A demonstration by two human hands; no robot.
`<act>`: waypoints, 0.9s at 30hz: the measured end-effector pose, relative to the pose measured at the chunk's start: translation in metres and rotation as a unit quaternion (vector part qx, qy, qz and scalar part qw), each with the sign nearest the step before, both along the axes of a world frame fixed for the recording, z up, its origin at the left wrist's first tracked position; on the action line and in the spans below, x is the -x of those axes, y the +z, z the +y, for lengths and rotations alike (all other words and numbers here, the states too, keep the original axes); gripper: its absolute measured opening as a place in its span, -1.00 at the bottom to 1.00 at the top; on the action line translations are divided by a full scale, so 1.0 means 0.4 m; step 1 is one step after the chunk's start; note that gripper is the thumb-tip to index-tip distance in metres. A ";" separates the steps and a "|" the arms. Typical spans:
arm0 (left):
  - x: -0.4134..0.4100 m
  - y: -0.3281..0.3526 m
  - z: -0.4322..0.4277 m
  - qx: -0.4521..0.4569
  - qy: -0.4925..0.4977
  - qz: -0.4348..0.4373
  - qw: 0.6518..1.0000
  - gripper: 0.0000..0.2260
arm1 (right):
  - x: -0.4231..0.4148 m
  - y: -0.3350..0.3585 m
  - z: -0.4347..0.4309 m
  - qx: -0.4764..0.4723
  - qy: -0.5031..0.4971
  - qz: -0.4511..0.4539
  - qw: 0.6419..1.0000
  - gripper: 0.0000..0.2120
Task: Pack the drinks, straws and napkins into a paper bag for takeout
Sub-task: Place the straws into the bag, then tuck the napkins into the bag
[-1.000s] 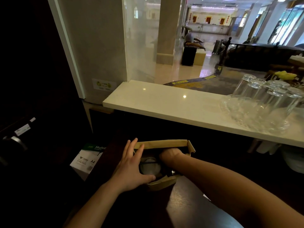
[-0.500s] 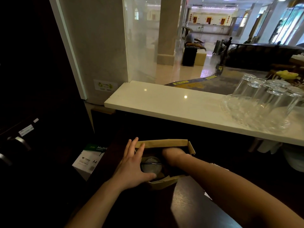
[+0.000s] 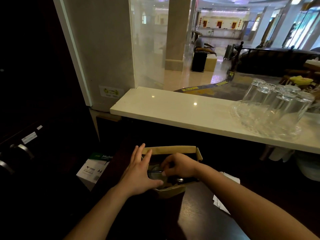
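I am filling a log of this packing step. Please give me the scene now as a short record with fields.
paper bag: open, brown, on the dark counter
left hand: flat against the bag's left side, thumb on its near rim
right hand: at the bag's mouth, fingers curled over the contents
inside bag: a lidded cup, partly hidden
napkins: white sheets right of the bag, behind the right forearm
glasses: upside down on the pale ledge
paper box: white, marked A4, lower left

The bag (image 3: pixel 170 149) is matt brown paper. Above it, the counter (image 3: pixel 173 108) is shiny smooth stone, with clear glasses (image 3: pixel 277 108).
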State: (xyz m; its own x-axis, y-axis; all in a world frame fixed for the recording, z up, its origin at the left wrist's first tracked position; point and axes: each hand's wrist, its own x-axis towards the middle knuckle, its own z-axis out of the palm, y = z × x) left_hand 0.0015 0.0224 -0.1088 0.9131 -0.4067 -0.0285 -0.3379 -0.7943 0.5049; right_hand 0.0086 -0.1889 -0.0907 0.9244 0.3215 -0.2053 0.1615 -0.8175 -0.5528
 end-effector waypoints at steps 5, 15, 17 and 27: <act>0.009 0.009 -0.005 0.000 0.004 0.001 1.000 0.12 | 0.087 0.067 -0.049 -0.154 -0.053 -0.048 0.985 -0.78; 0.015 0.014 -0.016 -0.010 0.008 -0.013 1.000 0.02 | 0.173 -0.084 -0.361 -0.218 -0.415 -0.076 0.880 -0.87; 0.020 0.016 -0.021 -0.008 0.009 -0.011 1.000 0.03 | 0.185 -0.156 -0.411 -0.110 -0.447 -0.033 0.887 -0.76; 0.018 0.011 -0.020 -0.023 0.016 -0.006 1.000 0.19 | 0.242 -0.321 -0.472 0.061 -0.526 0.100 0.843 -0.48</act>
State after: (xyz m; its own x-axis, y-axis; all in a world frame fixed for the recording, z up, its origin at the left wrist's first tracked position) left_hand -0.0057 0.0142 -0.1043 0.9259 -0.3762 -0.0344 -0.3186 -0.8265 0.4642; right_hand -0.0880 -0.3778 -0.2193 0.6281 -0.6883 -0.3630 -0.7739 -0.5036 -0.3841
